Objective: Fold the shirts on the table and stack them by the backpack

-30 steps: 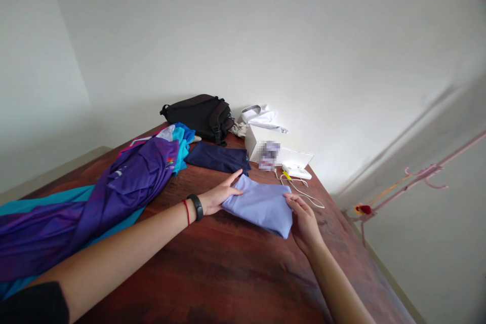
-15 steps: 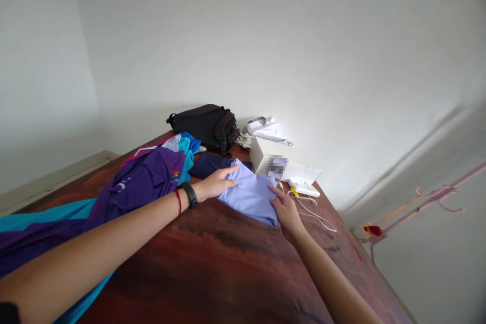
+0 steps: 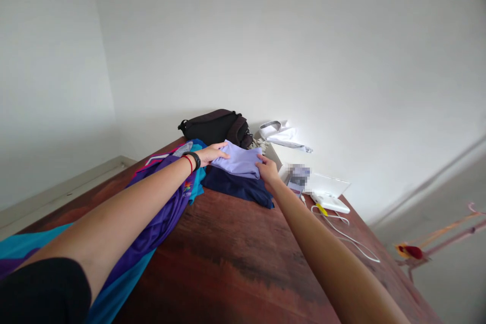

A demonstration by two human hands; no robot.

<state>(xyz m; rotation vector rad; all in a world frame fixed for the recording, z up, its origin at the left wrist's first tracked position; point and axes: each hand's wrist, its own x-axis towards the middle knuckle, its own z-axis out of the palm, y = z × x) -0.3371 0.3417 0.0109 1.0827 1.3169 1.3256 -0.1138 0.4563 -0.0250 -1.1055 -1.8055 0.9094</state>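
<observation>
A folded lavender garment (image 3: pixel 239 161) is stretched between my two hands, over the back part of a folded navy garment (image 3: pixel 237 186). My left hand (image 3: pixel 213 154) grips its left edge, thumb on top, with a black band and a red string at the wrist. At its right edge, my right hand (image 3: pixel 268 168) pinches the cloth. Whether the lavender piece rests on the navy one or hangs just above it, I cannot tell. Under my left forearm lies a loose purple and turquoise jersey (image 3: pixel 159 223).
A black bag (image 3: pixel 208 129) lies against the wall behind the clothes. To the right on the wooden table (image 3: pixel 228 258) are a white box (image 3: pixel 279 156), a white bag (image 3: pixel 284 134), a white device (image 3: pixel 331 202) and a white cable (image 3: pixel 360 249). A pink rack (image 3: pixel 451 243) stands beyond the right edge.
Both hands have carried the lavender garment away from me, from in front of the navy garment to over it. The view has shifted a little to the left.
</observation>
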